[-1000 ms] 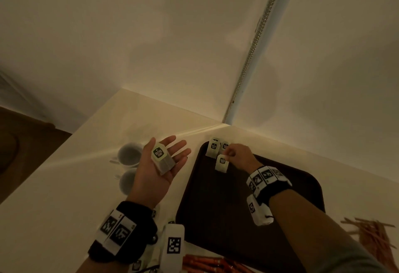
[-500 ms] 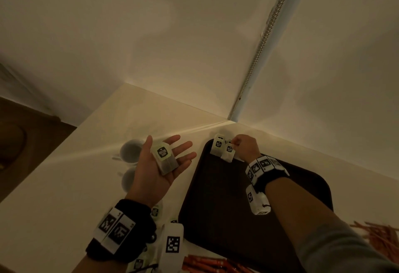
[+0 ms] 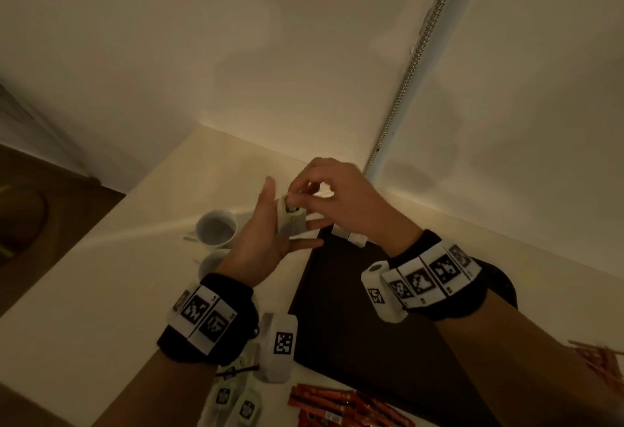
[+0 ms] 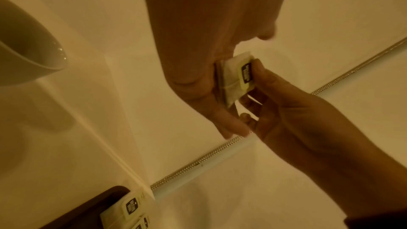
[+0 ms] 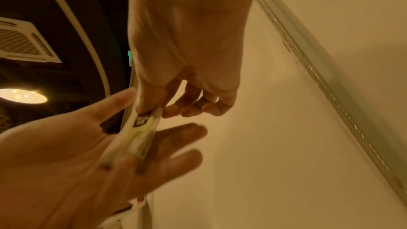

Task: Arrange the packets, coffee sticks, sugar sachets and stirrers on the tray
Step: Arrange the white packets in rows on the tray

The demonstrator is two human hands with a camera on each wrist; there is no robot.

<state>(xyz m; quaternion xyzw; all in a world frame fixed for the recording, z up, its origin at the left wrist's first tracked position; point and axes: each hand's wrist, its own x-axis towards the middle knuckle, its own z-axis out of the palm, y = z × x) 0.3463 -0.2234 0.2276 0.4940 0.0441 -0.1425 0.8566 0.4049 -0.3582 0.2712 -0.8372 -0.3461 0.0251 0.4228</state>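
Note:
My left hand (image 3: 266, 244) is held palm up beside the tray's far left corner, fingers straight, with a small stack of white tea packets (image 3: 289, 220) lying on it. My right hand (image 3: 304, 195) reaches over and pinches the top packet (image 4: 244, 74) by its upper edge between thumb and forefinger (image 5: 147, 107). The dark brown tray (image 3: 354, 308) lies below my right wrist. Two or three packets (image 3: 351, 237) lie in its far left corner, also seen in the left wrist view (image 4: 127, 208).
Two white cups (image 3: 216, 227) stand on the counter left of the tray. Loose packets (image 3: 236, 403) and red coffee sticks (image 3: 337, 406) lie near the front edge. More reddish sticks (image 3: 601, 359) lie at the right. Walls meet close behind the tray.
My right hand has left the packets in the tray's far corner and moved left to my left palm, where it now pinches the top packet. My left hand has lifted slightly.

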